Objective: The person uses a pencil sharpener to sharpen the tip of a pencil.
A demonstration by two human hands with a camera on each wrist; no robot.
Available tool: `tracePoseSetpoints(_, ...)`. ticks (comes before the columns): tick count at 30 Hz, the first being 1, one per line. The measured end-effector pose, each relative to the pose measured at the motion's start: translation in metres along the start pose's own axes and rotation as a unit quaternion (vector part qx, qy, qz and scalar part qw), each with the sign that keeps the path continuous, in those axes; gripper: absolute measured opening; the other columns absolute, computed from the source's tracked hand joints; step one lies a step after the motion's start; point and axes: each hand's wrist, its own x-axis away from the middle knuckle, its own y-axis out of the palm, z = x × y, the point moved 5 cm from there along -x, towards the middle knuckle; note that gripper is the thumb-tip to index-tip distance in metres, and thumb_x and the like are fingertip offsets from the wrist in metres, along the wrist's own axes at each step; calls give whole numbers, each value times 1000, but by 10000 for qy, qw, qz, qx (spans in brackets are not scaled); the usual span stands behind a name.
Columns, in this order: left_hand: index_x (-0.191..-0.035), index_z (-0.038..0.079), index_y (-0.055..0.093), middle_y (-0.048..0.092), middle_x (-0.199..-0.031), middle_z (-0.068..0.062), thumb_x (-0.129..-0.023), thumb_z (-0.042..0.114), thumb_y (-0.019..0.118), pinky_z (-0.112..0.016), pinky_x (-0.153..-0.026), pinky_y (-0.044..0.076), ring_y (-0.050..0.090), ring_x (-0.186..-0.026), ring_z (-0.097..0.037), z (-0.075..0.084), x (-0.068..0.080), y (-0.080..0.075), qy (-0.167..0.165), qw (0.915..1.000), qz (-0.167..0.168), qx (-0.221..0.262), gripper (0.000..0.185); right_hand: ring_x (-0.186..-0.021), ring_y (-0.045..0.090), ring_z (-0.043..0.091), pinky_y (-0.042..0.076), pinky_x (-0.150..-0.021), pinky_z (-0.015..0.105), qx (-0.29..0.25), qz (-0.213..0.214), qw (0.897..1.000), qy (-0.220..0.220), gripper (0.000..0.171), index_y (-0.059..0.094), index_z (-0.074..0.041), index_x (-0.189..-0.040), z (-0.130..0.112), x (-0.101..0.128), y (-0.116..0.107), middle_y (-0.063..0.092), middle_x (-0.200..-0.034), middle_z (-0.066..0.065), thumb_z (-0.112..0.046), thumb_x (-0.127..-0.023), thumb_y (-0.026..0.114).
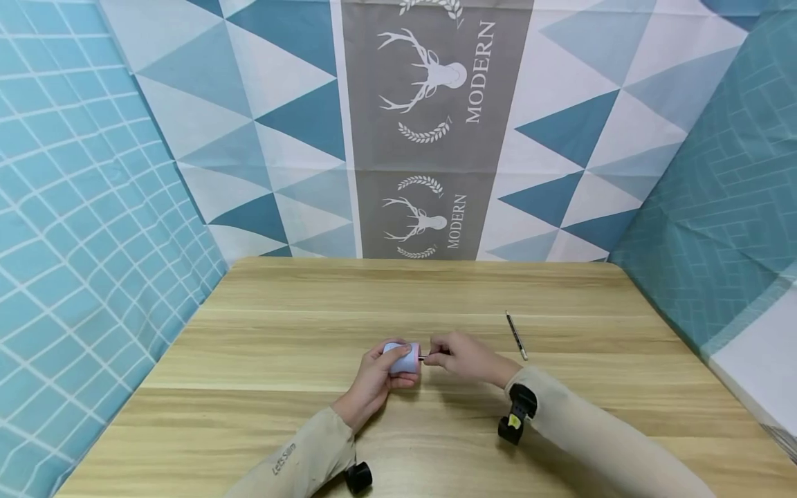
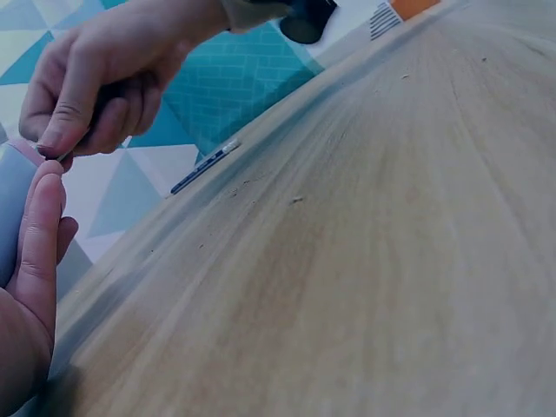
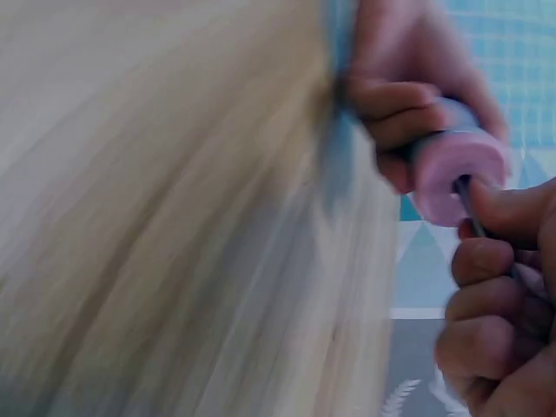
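Note:
My left hand (image 1: 369,387) grips a light blue cylindrical pencil sharpener (image 1: 406,364) low over the table, thumb along its side. Its pink end (image 3: 437,193) faces my right hand (image 1: 468,358) and has a round hole in the middle. Between thumb and curled fingers, my right hand pinches a thin dark pencil (image 3: 472,208), whose front end sits in that hole. Most of this pencil is hidden inside the fist. In the left wrist view, the sharpener shows only partly at the left edge.
Another dark pencil (image 1: 516,335) with a pale end lies on the wooden table (image 1: 299,318), to the right of my hands. Small crumbs (image 2: 297,201) dot the tabletop. A white object (image 1: 762,373) stands at the right edge; patterned cloths hang behind and on both sides.

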Motion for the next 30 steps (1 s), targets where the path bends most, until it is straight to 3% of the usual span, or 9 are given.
tracePoseSetpoints(3,-105,4,62,59,-84,-18,-93,6,61,-26,-52,61,67,-54,-17,2,0,-1,41,10000,15,6,12,-44,28,4,21,-38,18,-1820,-684,9721,1314,26,55,-6,-73,13,-6,2,38,-54,-6,-10,-97,62)
tracePoseSetpoints(8,-107,0,61,61,-79,-17,-92,3,62,-28,-51,61,68,-53,-19,3,0,0,114,9999,-74,-37,16,-39,23,1,14,-33,15,-4004,-1762,8535,2830,25,56,-4,-78,30,-5,12,32,-54,-6,-9,-101,49)
tracePoseSetpoints(10,-107,-1,61,61,-78,-16,-92,2,62,-28,-51,61,68,-53,-19,3,0,0,127,9999,-82,-56,16,-39,23,-1,14,-33,14,-4232,-1983,8329,2964,26,56,-4,-80,33,-4,15,32,-55,-7,-10,-103,46)
tracePoseSetpoints(13,-106,0,62,62,-78,-16,-92,2,62,-29,-51,62,68,-53,-19,1,0,0,139,9998,-95,-75,14,-39,24,1,17,-34,15,-3963,-1802,8559,2791,24,56,-4,-79,34,-3,14,36,-54,-6,-12,-101,51)
tracePoseSetpoints(18,-103,4,63,61,-81,-17,-93,4,63,-29,-53,62,69,-55,-20,0,0,1,145,9997,-176,-95,10,-46,38,7,32,-39,20,-2016,-722,9641,1571,14,63,-2,-88,21,-2,2,54,-61,-2,-14,-95,65)
tracePoseSetpoints(21,-105,4,63,61,-83,-18,-93,7,63,-30,-54,62,69,-56,-20,1,0,1,111,9998,-168,-90,12,-56,47,6,43,-46,20,-304,-190,9988,319,11,65,-4,-94,4,-2,-6,59,-70,-4,-12,-92,71)
tracePoseSetpoints(23,-106,4,63,60,-84,-18,-93,8,63,-29,-54,62,69,-56,-20,1,0,1,101,9998,-152,-83,13,-64,54,4,49,-54,18,735,110,9948,-694,11,65,-5,-92,-8,-1,-8,62,-76,-5,-8,-89,75)
tracePoseSetpoints(25,-105,5,63,60,-85,-17,-93,8,62,-29,-54,62,68,-56,-19,2,0,1,85,9999,-106,-54,12,-65,54,2,49,-55,15,1607,438,9723,-1643,14,64,-6,-90,-15,0,-6,62,-77,-5,-6,-86,77)
tracePoseSetpoints(30,-102,7,63,62,-86,-16,-94,7,61,-27,-54,62,68,-57,-17,1,0,0,83,9999,-48,59,9,-54,48,3,43,-46,11,3514,1370,8753,-3028,17,60,-9,-83,-20,8,7,57,-72,-3,-10,-84,77)
